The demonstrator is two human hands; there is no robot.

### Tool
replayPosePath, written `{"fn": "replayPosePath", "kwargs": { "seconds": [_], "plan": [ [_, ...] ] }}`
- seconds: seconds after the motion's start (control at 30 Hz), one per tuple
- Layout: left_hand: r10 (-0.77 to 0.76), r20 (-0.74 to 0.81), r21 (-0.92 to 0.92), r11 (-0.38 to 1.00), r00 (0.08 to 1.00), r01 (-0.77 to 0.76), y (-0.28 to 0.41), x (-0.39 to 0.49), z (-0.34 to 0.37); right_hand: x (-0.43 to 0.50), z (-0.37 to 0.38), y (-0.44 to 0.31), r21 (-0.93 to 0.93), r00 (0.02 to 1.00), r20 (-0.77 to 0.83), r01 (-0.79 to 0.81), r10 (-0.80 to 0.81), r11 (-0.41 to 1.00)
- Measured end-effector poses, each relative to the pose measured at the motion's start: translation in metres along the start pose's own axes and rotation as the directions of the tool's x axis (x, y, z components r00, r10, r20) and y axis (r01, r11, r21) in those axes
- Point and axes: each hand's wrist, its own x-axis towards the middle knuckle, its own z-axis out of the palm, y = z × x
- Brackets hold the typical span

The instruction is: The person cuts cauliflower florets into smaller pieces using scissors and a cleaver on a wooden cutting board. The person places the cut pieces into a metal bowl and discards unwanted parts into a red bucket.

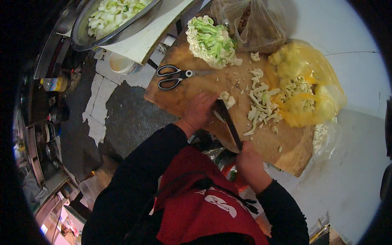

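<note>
My right hand (251, 163) grips the handle of a kitchen knife (229, 125), seen almost along its spine. The blade slants up and left over the near edge of a wooden cutting board (196, 87). Left of the blade, my left hand (200, 110) holds a cauliflower piece (226, 99); motion blurs its fingers. Part of that piece is hidden by the hand and the knife. A heap of cut cauliflower florets (261, 104) lies to the right of the blade. Farther back on the board rests a large cauliflower head (211, 43), its green stems facing up.
Black-handled scissors (173, 76) lie on the board's left side. A yellow plastic bag (309, 88) with cauliflower sits at the right, and a tied clear bag (254, 27) at the back. A metal basin (113, 41) of chopped pale vegetable stands upper left; a bucket (122, 63) is below.
</note>
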Motion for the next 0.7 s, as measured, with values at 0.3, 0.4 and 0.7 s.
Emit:
{"fn": "replayPosePath", "kwargs": {
  "seconds": [0.3, 0.4, 0.7],
  "plan": [
    [-0.119, -0.134, -0.001, 0.993, 0.984, 0.12, 0.001, 0.008, 0.009, -0.013, 0.02, 0.003, -0.011, 0.992, -0.117, -0.048, 0.046, 0.999],
    [-0.109, 0.029, 0.036, 0.994, 0.994, 0.108, -0.004, 0.019, 0.003, -0.033, 0.015, 0.02, 0.02, 0.993, -0.114, 0.032, -0.029, 0.999],
    [-0.143, 0.236, 0.18, 0.978, 0.961, 0.101, 0.007, 0.05, -0.012, -0.053, 0.011, 0.01, 0.223, 0.963, -0.253, -0.032, 0.089, 0.974]
  ]
}}
